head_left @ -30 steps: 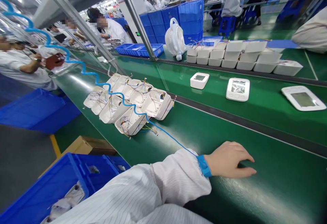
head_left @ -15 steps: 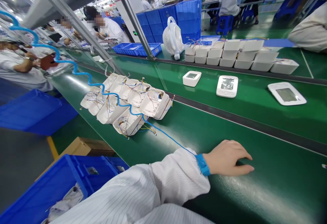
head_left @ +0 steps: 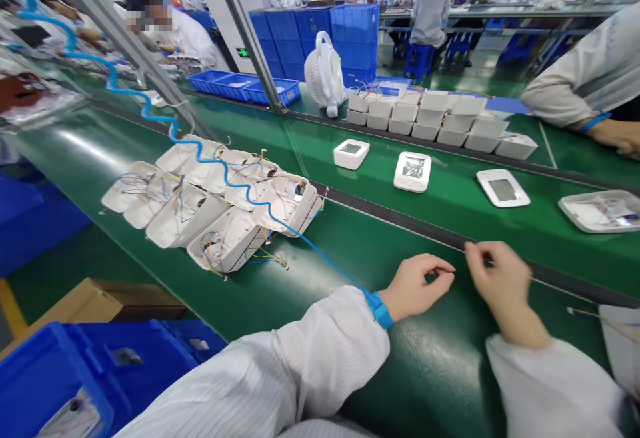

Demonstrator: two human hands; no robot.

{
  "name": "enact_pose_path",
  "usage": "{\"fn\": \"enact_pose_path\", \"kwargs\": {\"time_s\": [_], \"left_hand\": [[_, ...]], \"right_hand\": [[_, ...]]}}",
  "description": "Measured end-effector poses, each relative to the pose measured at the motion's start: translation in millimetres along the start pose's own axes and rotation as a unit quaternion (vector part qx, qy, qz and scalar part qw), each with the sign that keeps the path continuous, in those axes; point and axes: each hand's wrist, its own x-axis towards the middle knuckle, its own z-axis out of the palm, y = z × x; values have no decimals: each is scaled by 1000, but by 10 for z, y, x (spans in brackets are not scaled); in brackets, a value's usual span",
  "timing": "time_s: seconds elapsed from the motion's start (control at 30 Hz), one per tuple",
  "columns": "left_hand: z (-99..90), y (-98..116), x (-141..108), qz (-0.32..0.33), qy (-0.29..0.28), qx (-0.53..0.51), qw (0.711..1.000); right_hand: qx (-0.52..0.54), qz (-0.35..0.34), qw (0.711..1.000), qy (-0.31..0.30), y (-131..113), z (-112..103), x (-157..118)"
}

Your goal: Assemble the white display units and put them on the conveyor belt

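My left hand (head_left: pixel 416 286) hovers over the near part of the green bench, a blue wrist strap (head_left: pixel 381 309) around its cuff. Its fingers are curled, the thumb and forefinger close but apart, with nothing seen between them. My right hand (head_left: pixel 503 285) faces it, a small gap between the two. Its thumb and forefinger are closed in a pinch; whatever they hold, if anything, is too small to make out. Left of my hands stand several open white plastic housings (head_left: pixel 173 218) with loose coloured wires. A pale part with wires (head_left: pixel 620 338) lies beside my right forearm.
White display units (head_left: pixel 413 171) and a wired housing (head_left: pixel 603 213) lie on the green strip beyond the dark rail (head_left: pixel 390 218). Stacked housings (head_left: pixel 425 118) and a white fan (head_left: pixel 324 78) stand behind. A coiled blue cord (head_left: pixel 225 175) crosses the housings. Blue bins (head_left: pixel 95 351) are at lower left.
My right hand has come into view from the right. My left thumb and forefinger have drawn closer together. The view has turned right, showing another wired housing and a co-worker's hand.
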Motion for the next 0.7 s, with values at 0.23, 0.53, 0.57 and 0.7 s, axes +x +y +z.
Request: {"fn": "enact_pose_path", "kwargs": {"time_s": [0.23, 0.53, 0.57, 0.7], "left_hand": [[14, -41, 125, -83, 55, -105, 989], [-15, -56, 127, -84, 42, -116, 989], [-17, -52, 124, -83, 41, -113, 989], [-15, -41, 115, -80, 37, -110, 990]], "right_hand": [[-32, -24, 999, -34, 62, 209, 199], [-87, 222, 968, -79, 675, 447, 1291], [-88, 234, 966, -70, 697, 466, 1334], [-60, 246, 967, -28, 654, 495, 1282]]}}
